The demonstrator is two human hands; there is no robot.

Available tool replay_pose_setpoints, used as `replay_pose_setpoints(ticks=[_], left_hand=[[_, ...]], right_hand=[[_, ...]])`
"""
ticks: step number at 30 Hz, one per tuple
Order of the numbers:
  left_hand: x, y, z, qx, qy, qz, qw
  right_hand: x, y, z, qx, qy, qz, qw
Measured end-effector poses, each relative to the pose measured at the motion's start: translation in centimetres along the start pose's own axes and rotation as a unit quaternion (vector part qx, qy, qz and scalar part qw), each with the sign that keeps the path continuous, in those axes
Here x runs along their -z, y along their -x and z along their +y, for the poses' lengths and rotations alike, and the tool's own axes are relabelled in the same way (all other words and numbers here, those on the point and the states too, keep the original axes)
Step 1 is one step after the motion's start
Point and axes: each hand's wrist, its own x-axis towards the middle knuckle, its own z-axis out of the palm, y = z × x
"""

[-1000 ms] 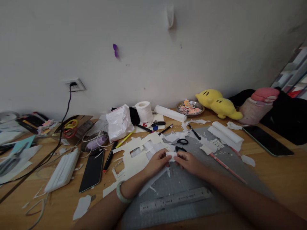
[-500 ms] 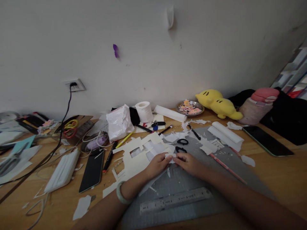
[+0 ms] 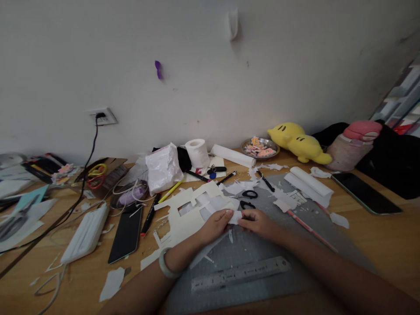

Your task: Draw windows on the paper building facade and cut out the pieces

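My left hand (image 3: 215,225) and my right hand (image 3: 257,222) meet over the grey cutting mat (image 3: 262,280). Both pinch a small white paper piece (image 3: 235,216) between their fingertips, the left on its left edge, the right on its right edge. A pale green bangle (image 3: 165,264) sits on my left wrist. Just beyond the hands lie black-handled scissors (image 3: 246,198) and a cream card sheet with cut-out windows (image 3: 190,210). A metal ruler (image 3: 241,274) lies on the mat near my forearms.
A dark phone (image 3: 126,234) and a white mask pack (image 3: 85,234) lie at left, with a cable (image 3: 70,210). Paper rolls (image 3: 308,183), a red pencil (image 3: 310,229), another phone (image 3: 365,192), a yellow plush (image 3: 298,142) and a tissue roll (image 3: 197,153) stand further back. Paper scraps litter the wooden desk.
The paper piece has shifted slightly between my fingertips and now sticks up a little more; both hands stay in nearly the same place.
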Motion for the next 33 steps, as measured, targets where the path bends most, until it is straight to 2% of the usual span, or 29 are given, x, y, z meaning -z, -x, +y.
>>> replay_pose_setpoints(ticks=[6, 17, 26, 33], left_hand=[[-0.13, -0.15, -0.41, -0.023, 0.012, -0.008, 1.0], [0.16, -0.19, -0.42, 0.031, 0.035, -0.003, 0.999], [-0.1, -0.13, -0.47, 0.024, -0.02, 0.006, 1.0], [0.2, -0.18, -0.6, 0.025, -0.01, -0.022, 0.999]], right_hand=[[-0.02, -0.09, 0.34, -0.011, -0.012, 0.024, 1.0], [-0.11, -0.22, 0.0, -0.026, -0.033, 0.024, 0.999], [-0.08, -0.13, -0.16, -0.029, -0.025, 0.031, 0.999], [-0.13, 0.02, -0.09, -0.022, -0.02, 0.024, 0.999]])
